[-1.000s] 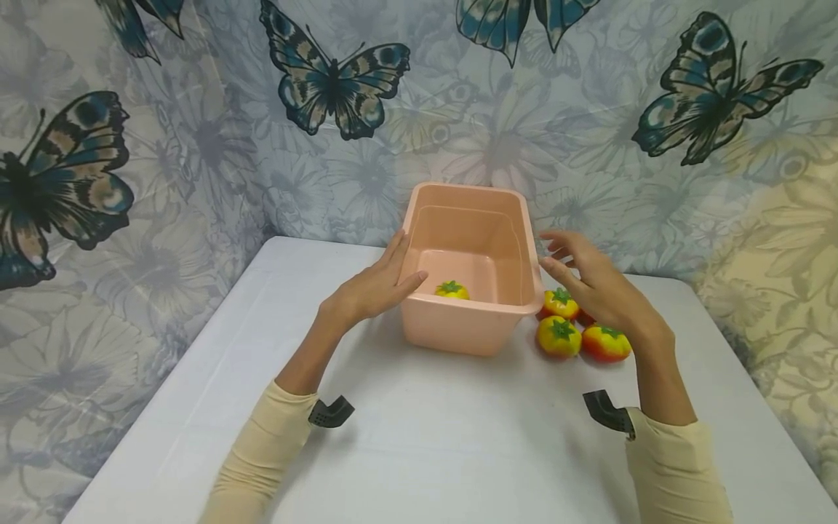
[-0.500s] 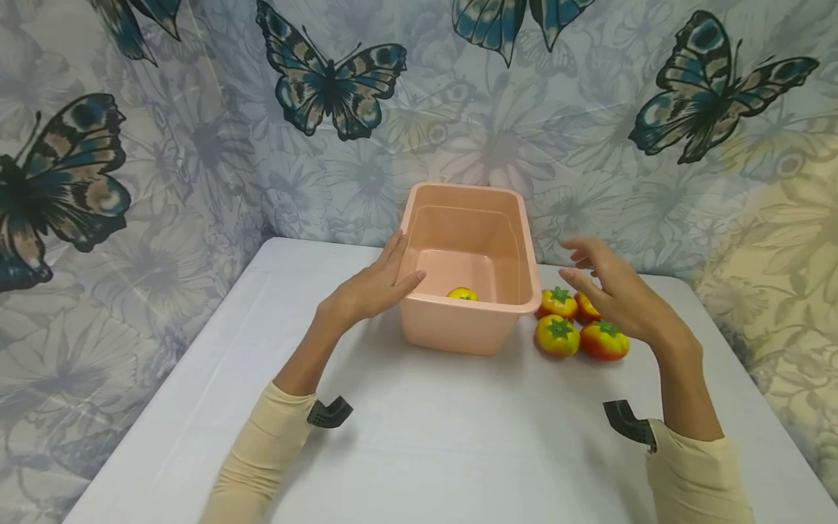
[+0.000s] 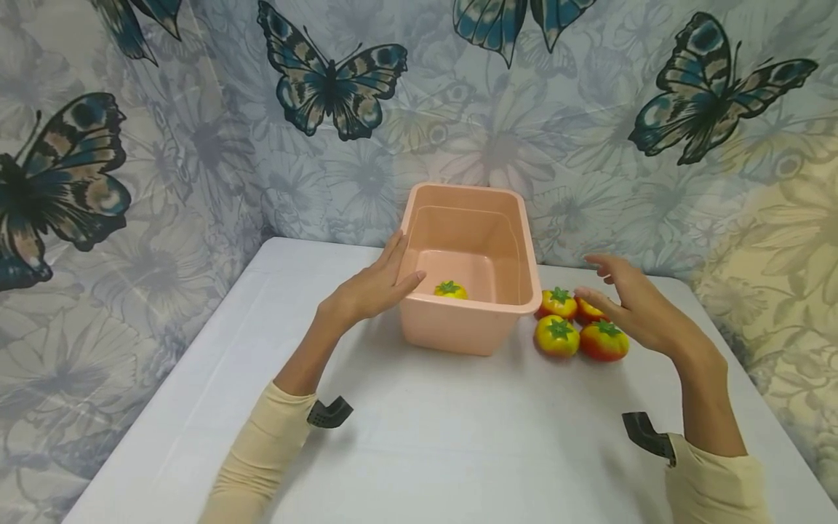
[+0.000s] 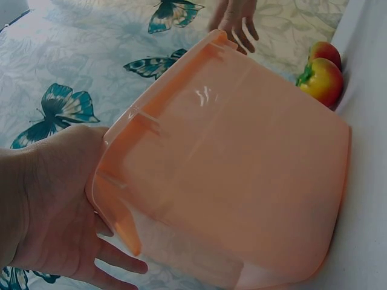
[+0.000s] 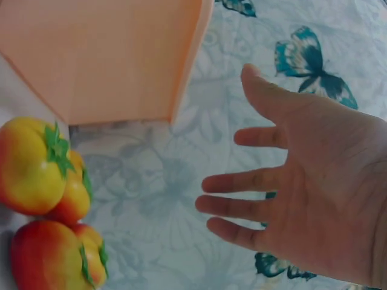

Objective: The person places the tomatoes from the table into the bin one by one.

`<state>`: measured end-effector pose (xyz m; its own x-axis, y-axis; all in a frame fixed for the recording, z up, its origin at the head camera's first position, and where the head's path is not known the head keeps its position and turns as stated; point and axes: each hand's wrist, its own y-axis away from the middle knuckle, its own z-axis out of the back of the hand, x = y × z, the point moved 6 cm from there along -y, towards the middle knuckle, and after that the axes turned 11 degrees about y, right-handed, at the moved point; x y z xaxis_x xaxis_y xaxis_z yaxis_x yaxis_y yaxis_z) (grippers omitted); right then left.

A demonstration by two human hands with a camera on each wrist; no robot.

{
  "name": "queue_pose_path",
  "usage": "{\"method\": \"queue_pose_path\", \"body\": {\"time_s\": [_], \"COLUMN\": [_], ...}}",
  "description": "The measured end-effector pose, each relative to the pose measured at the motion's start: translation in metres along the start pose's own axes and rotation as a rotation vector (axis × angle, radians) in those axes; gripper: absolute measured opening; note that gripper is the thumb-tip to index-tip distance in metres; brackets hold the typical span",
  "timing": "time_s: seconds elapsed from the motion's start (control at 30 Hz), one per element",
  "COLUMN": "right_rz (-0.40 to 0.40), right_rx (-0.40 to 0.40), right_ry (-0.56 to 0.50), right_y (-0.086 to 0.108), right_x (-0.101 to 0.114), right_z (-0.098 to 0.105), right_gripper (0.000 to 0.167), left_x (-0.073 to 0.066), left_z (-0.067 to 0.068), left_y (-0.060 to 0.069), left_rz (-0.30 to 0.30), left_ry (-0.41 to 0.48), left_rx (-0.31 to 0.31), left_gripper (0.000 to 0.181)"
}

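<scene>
A peach-coloured plastic tub (image 3: 458, 327) stands on the white table, its open top facing up. My left hand (image 3: 376, 285) rests on the tub's left rim, fingers straight along the outside and thumb over the front corner. Inside lies one yellow tomato-like fruit (image 3: 450, 290) with green leaves, partly hidden by the front wall. Right of the tub sit several red-and-yellow tomato-like fruits (image 3: 604, 340) close together. Above and right of them, my right hand (image 3: 644, 306) hovers with nothing in it; in the right wrist view its fingers (image 5: 239, 208) are spread and nearly straight.
A patterned cloth wall with butterflies (image 3: 334, 80) stands behind and at both sides of the white table (image 3: 445, 437). The tub's back is near the cloth. A dark strap piece (image 3: 330, 412) sticks out at each sleeve cuff.
My right hand has moved away from the tub's right side, rightward and a little nearer to me. The fruit inside the tub has rolled and come back. My left hand stays on the rim.
</scene>
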<state>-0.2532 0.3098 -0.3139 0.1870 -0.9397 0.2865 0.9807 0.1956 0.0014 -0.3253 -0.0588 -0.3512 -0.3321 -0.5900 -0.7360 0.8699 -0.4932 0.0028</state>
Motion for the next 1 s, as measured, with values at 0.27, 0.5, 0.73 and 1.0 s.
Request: {"method": "queue_pose_path", "body": {"time_s": [0.27,0.5,0.73,1.0], "right_rz": [-0.041,-0.095,-0.124,-0.194], "right_rx": [0.120,0.196,0.241,0.349], "right_ry": [0.096,0.126,0.136,0.153], "right_y": [0.009,0.019,0.023,0.027], "right_x": [-0.028,-0.044,-0.054,-0.076], "right_z": [-0.018,-0.028,-0.034,-0.052], "right_gripper": [0.086,0.093,0.096,0.107], "left_x": [0.001,0.000,0.000,0.001], "left_z": [-0.001,-0.001,0.000,-0.001], "left_y": [0.000,0.000,0.000,0.000], "left_rz": [0.012,-0.002,-0.007,-0.002], "left_ry": [-0.006,-0.002,0.007,0.000], "left_rx": [0.005,0.004,0.000,0.008], "left_gripper": [0.092,0.092,0.092,0.092]}}
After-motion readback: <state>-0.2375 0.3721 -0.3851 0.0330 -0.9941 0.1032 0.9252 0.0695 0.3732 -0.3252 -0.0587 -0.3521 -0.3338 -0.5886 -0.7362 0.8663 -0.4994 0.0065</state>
